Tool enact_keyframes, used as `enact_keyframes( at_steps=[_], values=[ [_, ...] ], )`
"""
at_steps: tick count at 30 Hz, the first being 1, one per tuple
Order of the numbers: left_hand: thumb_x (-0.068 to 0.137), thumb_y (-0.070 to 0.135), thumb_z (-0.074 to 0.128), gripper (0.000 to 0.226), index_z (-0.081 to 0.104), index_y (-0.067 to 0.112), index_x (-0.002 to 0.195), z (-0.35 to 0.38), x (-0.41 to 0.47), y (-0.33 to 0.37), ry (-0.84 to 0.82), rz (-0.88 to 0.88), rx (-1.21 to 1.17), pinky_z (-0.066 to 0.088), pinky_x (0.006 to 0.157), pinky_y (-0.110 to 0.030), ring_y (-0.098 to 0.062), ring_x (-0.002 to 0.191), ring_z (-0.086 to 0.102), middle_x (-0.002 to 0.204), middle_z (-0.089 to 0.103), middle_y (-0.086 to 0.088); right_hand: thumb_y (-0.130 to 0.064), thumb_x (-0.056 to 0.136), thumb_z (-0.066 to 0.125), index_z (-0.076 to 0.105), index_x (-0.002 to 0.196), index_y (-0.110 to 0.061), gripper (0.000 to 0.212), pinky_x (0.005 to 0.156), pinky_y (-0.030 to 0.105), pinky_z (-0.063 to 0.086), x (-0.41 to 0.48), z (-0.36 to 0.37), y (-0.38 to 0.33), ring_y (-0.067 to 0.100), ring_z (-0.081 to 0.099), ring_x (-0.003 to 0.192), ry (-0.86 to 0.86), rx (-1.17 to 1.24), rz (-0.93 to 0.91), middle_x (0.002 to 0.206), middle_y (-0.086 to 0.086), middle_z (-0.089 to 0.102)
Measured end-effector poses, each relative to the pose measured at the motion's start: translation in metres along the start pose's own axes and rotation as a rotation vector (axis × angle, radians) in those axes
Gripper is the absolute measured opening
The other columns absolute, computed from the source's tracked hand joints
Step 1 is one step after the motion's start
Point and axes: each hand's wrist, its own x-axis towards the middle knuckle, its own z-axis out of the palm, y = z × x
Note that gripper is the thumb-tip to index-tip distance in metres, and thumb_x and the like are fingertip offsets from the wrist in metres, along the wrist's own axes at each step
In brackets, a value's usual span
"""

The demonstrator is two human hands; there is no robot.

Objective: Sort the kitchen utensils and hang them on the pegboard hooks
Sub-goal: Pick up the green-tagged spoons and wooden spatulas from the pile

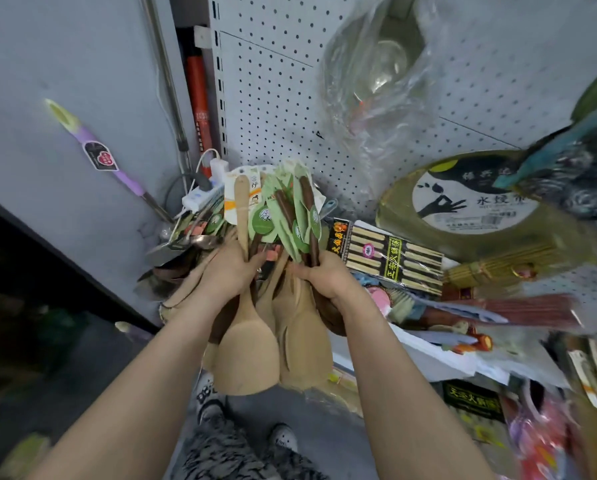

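Note:
I hold a bunch of wooden spatulas in front of a white pegboard (276, 98). My left hand (226, 271) grips the handles of several pale wooden spatulas (245, 355), blades hanging down. My right hand (324, 275) grips more spatulas (304, 344), some with dark brown handles (307, 209) and green card labels (283, 216) that stick up above my fists. The two hands are side by side, almost touching. More utensils with metal heads (183, 244) lie behind my left hand.
A shelf (463, 362) on the right is piled with packed chopsticks (390, 258), a round bamboo mat pack (477, 206) and red sticks (518, 310). A bagged metal bowl (376, 71) hangs on the pegboard. A power strip (203, 195) sits in the corner, a purple-handled tool (110, 161) at the left wall.

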Motion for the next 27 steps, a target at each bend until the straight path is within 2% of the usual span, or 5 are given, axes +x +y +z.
enact_keyframes(
  at_steps=[6,11,17,21,27],
  values=[
    [0.093,0.054,0.053,0.053,0.05,0.006,0.115,0.029,-0.041,0.011,-0.078,-0.036,0.039,0.047,0.09,-0.041,-0.036,0.111,0.059,0.117,0.063,-0.016,-0.017,0.086,0.071,0.067,0.109,-0.011,0.024,0.083,0.038,0.053,-0.039,-0.02,0.034,0.029,0.066,0.094,0.071,-0.032,0.047,0.102,0.01,0.07],
    [0.088,0.064,0.048,0.067,0.051,0.006,0.123,0.043,-0.058,0.028,-0.167,0.059,0.074,0.049,0.088,-0.04,-0.032,0.103,0.062,0.113,0.066,-0.012,-0.02,0.086,0.072,0.065,0.115,-0.008,0.032,0.09,0.041,0.055,-0.07,-0.032,0.053,0.03,0.066,0.099,0.179,0.005,0.111,0.108,0.013,0.07],
    [0.099,0.04,0.049,0.042,0.05,0.003,0.119,0.062,-0.089,0.046,-0.254,0.232,0.109,0.043,0.089,-0.035,-0.026,0.11,0.056,0.116,0.058,-0.007,-0.022,0.084,0.072,0.062,0.116,-0.009,0.035,0.089,0.043,0.055,-0.12,-0.039,0.077,0.031,0.066,0.098,0.394,0.07,0.147,0.105,0.012,0.07],
    [0.099,0.047,0.045,0.043,0.055,0.006,0.109,0.081,-0.112,0.055,-0.343,0.301,0.153,0.045,0.079,-0.032,-0.022,0.095,0.061,0.076,0.062,0.011,-0.022,0.086,0.07,0.067,0.11,-0.009,0.028,0.093,0.046,0.053,-0.165,-0.043,0.095,0.032,0.065,0.1,0.487,0.127,0.196,0.105,0.014,0.071],
    [0.099,0.048,0.046,0.036,0.046,0.012,0.104,0.12,-0.157,0.078,-0.505,0.432,0.146,0.05,0.081,-0.036,-0.024,0.089,0.063,0.085,0.07,0.001,-0.019,0.083,0.071,0.069,0.099,-0.005,0.021,0.089,0.049,0.055,-0.238,-0.057,0.133,0.035,0.068,0.094,0.661,0.183,0.297,0.098,0.017,0.072]
  ],
)
